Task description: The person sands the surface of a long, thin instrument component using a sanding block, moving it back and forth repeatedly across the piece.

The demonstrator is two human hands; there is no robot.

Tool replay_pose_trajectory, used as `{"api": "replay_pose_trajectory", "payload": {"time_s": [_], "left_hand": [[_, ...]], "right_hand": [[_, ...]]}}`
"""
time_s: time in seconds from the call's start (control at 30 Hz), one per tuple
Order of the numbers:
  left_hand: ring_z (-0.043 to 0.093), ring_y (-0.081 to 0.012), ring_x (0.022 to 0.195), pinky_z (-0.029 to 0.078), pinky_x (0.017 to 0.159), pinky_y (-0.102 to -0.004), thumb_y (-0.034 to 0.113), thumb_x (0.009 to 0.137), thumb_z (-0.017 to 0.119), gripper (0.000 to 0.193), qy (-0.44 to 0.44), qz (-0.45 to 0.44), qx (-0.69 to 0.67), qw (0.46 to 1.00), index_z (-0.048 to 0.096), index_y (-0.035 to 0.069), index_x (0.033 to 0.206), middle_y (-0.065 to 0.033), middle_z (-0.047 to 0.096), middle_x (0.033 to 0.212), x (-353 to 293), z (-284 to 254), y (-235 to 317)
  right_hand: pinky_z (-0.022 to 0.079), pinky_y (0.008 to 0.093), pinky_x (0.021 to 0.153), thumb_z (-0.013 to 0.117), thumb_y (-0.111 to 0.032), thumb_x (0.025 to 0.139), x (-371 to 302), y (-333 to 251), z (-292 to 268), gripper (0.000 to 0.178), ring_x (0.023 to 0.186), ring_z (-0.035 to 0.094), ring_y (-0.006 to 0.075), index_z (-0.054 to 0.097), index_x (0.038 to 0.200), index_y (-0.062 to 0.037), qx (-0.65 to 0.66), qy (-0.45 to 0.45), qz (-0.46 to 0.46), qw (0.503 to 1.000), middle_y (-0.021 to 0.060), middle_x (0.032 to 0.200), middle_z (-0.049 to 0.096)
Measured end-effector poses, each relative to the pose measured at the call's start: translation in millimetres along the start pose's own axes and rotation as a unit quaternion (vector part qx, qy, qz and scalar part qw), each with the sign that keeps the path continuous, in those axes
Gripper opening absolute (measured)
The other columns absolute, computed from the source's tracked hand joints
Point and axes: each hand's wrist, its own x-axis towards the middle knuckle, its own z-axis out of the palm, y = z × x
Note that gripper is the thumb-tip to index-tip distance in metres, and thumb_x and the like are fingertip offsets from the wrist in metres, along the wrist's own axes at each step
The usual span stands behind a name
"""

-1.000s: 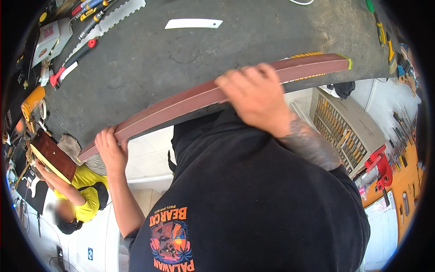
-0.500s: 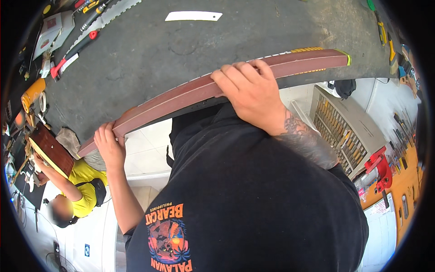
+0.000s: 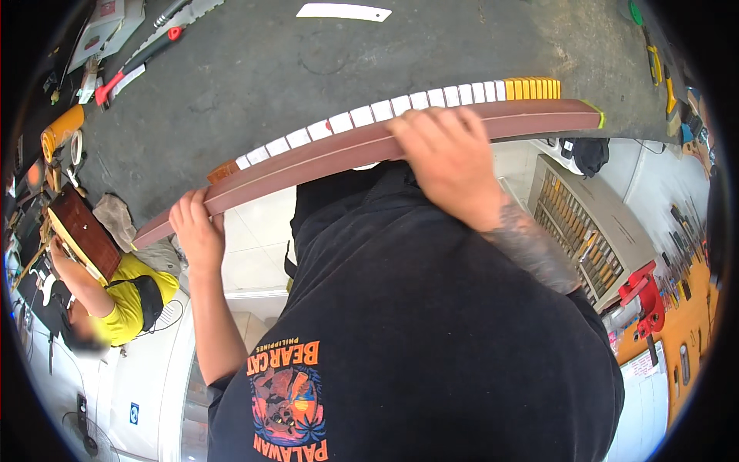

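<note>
A long, straight sanding beam (image 3: 323, 163), faced with reddish-brown abrasive, runs across in front of me, bent only by the lens. My left hand (image 3: 198, 229) is closed round it near its left end. Farther right, my right hand (image 3: 453, 163) grips it from above, the fingers curled over the far edge. Just beyond the beam, and partly hidden by it, lies what looks like a guitar neck (image 3: 362, 115), its face covered in white segments parted by dark lines. Yellow segments (image 3: 533, 88) cover its right end, and brown wood (image 3: 222, 171) shows at its left.
A dark grey bench mat (image 3: 254, 85) carries a white flat strip (image 3: 343, 11), a red-handled tool (image 3: 108, 91) and an orange tape roll (image 3: 61, 127). At left a person in yellow (image 3: 135, 308) holds a brown wooden guitar body (image 3: 83, 227). A drawer rack (image 3: 589, 223) and red clamp (image 3: 643, 296) stand right.
Both hands and the beam have shifted slightly right and toward me. More of the white and yellow segments now shows beyond the beam. The person in yellow has bent lower.
</note>
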Motion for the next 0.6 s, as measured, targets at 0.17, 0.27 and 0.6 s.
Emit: {"api": "replay_pose_trajectory", "payload": {"time_s": [0.17,0.27,0.6], "left_hand": [[0.058,-0.0291,0.105,0.042,0.095,-0.049,0.017,0.077,0.075,0.044,-0.013,0.043,0.005,0.999,0.062,0.012,0.118,-0.008,0.063,0.109,15,18,76],[0.058,-0.0265,0.103,0.042,0.095,-0.0459,0.021,0.078,0.076,0.041,0.024,0.062,-0.061,0.996,0.061,0.012,0.115,-0.0058,0.061,0.105,56,6,154],[0.059,-0.0322,0.112,0.041,0.1,-0.0509,0.005,0.071,0.077,0.056,-0.006,-0.004,-0.003,1.0,0.061,0.008,0.125,-0.0108,0.064,0.12,-24,14,16]], "right_hand": [[0.042,0.0451,0.096,0.063,0.0,0.08,-44,85,-35,0.048,0.108,0.062,0.0259,0.065,0.125,-0.0154,-0.085,-0.037,0.002,0.996,0.003,0.112,0.069],[0.041,0.0445,0.097,0.064,0.005,0.077,-71,143,-71,0.05,0.109,0.063,0.0258,0.066,0.123,-0.0127,-0.088,-0.031,0.007,0.996,0.0051,0.114,0.07],[0.043,0.0431,0.092,0.061,-0.013,0.088,-23,21,-5,0.037,0.101,0.061,0.0214,0.065,0.125,-0.0139,-0.032,-0.007,-0.024,0.999,0.0017,0.111,0.068]]}}
